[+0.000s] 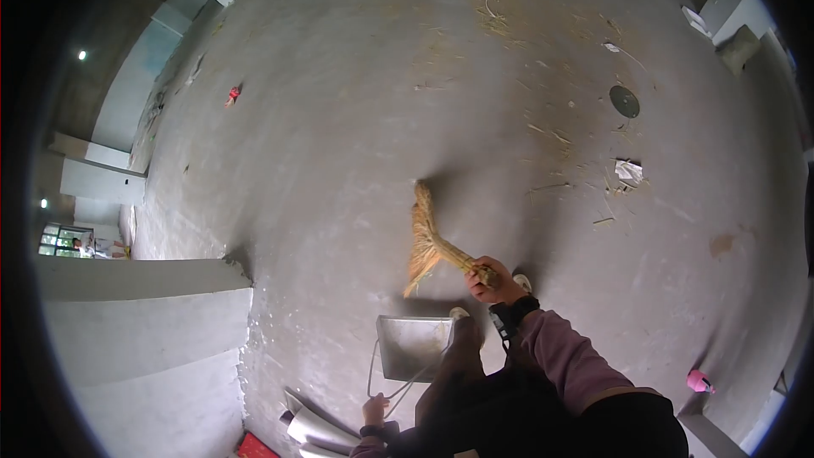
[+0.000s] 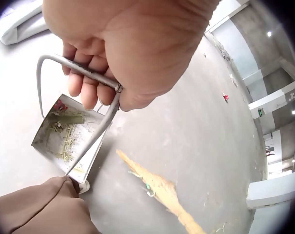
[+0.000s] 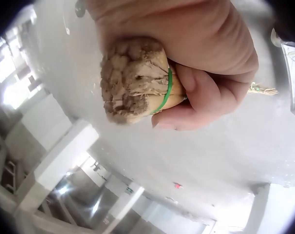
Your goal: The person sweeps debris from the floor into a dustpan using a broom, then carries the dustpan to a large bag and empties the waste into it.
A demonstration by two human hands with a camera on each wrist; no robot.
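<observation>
One broom (image 1: 426,233) near one dustpan (image 1: 402,354)

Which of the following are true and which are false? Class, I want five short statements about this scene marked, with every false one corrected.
1. The right hand grips the straw broom. True.
2. The left hand holds the dustpan by its grey wire handle. True.
3. The dustpan has nothing in it. False: straw bits lie inside.
4. The broom's bristles are inside the dustpan. False: they are outside it, farther out in front of the person.
5. A green band goes round the broom near the end of its grip. True.
6. The right sleeve is bright yellow. False: it is pinkish.
</observation>
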